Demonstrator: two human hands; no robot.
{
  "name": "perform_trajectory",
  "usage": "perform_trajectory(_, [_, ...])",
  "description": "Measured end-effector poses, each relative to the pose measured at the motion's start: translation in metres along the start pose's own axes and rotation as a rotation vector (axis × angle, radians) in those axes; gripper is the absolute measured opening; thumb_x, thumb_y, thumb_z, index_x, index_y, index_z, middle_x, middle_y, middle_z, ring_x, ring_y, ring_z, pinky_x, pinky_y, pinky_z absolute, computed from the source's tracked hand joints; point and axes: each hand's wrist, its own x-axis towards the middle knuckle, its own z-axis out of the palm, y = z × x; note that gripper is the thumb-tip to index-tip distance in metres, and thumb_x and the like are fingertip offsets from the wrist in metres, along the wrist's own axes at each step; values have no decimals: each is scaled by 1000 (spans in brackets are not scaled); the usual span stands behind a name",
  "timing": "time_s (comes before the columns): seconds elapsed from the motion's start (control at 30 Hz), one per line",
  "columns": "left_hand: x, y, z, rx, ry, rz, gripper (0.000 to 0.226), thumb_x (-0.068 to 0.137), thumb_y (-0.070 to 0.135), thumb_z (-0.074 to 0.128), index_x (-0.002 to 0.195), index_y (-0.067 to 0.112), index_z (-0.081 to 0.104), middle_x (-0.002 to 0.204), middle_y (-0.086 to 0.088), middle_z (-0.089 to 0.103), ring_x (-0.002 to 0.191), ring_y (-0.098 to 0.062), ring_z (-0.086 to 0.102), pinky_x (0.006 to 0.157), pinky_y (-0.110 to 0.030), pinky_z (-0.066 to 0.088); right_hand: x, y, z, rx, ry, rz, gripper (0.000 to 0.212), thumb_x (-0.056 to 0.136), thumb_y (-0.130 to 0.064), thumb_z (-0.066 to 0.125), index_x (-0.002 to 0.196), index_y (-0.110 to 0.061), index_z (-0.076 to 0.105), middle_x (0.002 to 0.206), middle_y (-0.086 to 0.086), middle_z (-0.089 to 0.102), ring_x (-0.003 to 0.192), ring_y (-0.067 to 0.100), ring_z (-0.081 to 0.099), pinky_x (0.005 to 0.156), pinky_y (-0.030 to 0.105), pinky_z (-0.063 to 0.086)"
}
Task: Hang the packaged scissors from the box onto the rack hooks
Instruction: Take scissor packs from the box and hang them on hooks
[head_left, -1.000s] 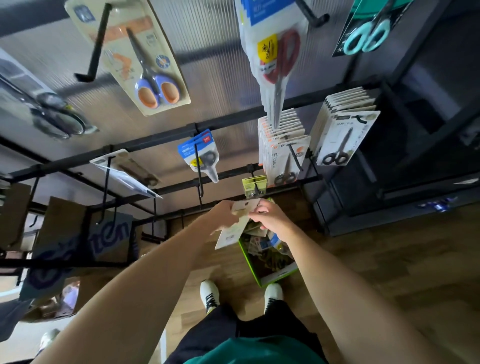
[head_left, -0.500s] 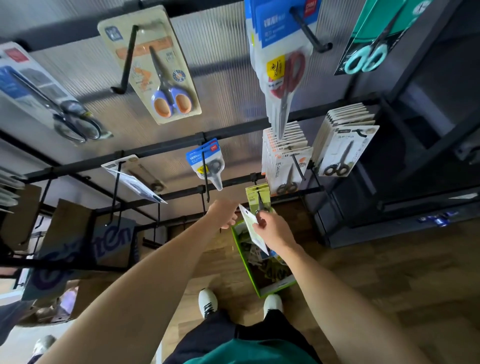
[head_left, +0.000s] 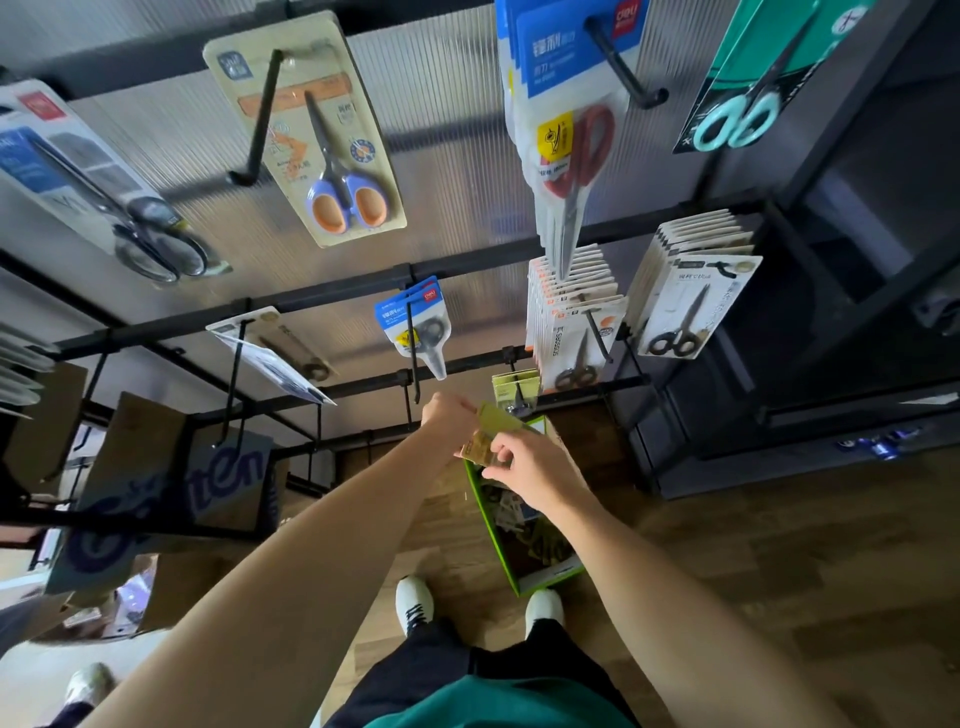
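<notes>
A small yellowish scissors package (head_left: 491, 428) is held between both hands above the green box (head_left: 501, 561) on the floor. My left hand (head_left: 449, 415) grips its upper left edge, and my right hand (head_left: 524, 462) pinches its lower right edge. Just behind them a green-carded scissors pack (head_left: 514, 389) hangs on a low rack hook. A bare black hook (head_left: 414, 374) sticks out just above my left hand. The box holds several more packages (head_left: 524, 525).
The black rack (head_left: 322, 296) carries many hung scissors packs: blue-orange (head_left: 332, 150), red (head_left: 571, 156), teal (head_left: 743, 98), and two thick white stacks (head_left: 571, 322) (head_left: 685, 291). Cardboard cartons (head_left: 156, 493) stand at left. My shoes (head_left: 415, 605) stand beside the box on the wooden floor.
The white-backed package turned over to show its yellowish face, and my left hand came back onto it. Both hands now hold it close under the green-carded pack.
</notes>
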Motion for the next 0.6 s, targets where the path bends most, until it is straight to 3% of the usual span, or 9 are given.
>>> perform_trajectory(0.13, [-1, -2, -2, 110, 6, 115, 24, 83, 0, 55, 87, 21, 67, 97, -7, 65, 78, -22, 62, 64, -27, 53, 6, 14, -4, 50, 25, 83, 20, 90, -29, 69, 105, -18, 61, 100, -6, 66, 87, 14, 63, 73, 28, 52])
perform_trajectory(0.3, [1, -4, -4, 292, -138, 282, 27, 88, 0, 55, 100, 14, 75, 100, -6, 70, 86, -25, 66, 78, -31, 57, 18, 23, -12, 108, 31, 165, 42, 88, -31, 70, 124, -16, 54, 120, -3, 59, 101, 16, 61, 86, 35, 54])
perform_trajectory(0.37, [-1, -5, -3, 324, -180, 310, 23, 88, 2, 58, 100, 12, 75, 96, -7, 70, 80, -22, 63, 64, -17, 53, 22, 22, -13, 162, -21, 184, 47, 89, -29, 69, 131, -15, 54, 120, -2, 59, 106, 17, 60, 89, 33, 51])
perform_trajectory(0.47, [1, -7, 1, 259, -179, 307, 18, 85, 1, 63, 94, 12, 75, 92, -7, 70, 75, -18, 58, 45, -6, 41, 26, 21, -8, 210, -30, 193, 8, 92, -23, 63, 93, -17, 59, 83, -6, 59, 86, 21, 61, 69, 26, 41])
perform_trajectory(0.5, [1, -8, 1, 248, -170, 307, 17, 85, 2, 64, 92, 13, 75, 92, -6, 70, 76, -18, 60, 47, -6, 42, 28, 24, -4, 228, -27, 213, 12, 93, -23, 62, 87, -15, 56, 80, -4, 59, 84, 21, 61, 66, 25, 39])
perform_trajectory(0.53, [2, -9, 2, 244, -167, 312, 17, 85, 3, 65, 89, 16, 75, 94, -5, 71, 79, -18, 63, 52, -9, 45, 29, 27, 0, 250, -41, 232, 14, 94, -24, 61, 92, -11, 59, 86, 0, 64, 87, 22, 63, 68, 25, 41])
perform_trajectory(0.6, [4, -9, 3, 239, -156, 319, 20, 84, 3, 63, 86, 20, 74, 97, -3, 73, 88, -17, 67, 70, -18, 52, 31, 33, 8, 281, -54, 263, 32, 96, -27, 59, 121, -7, 61, 117, 7, 68, 107, 22, 63, 84, 28, 48])
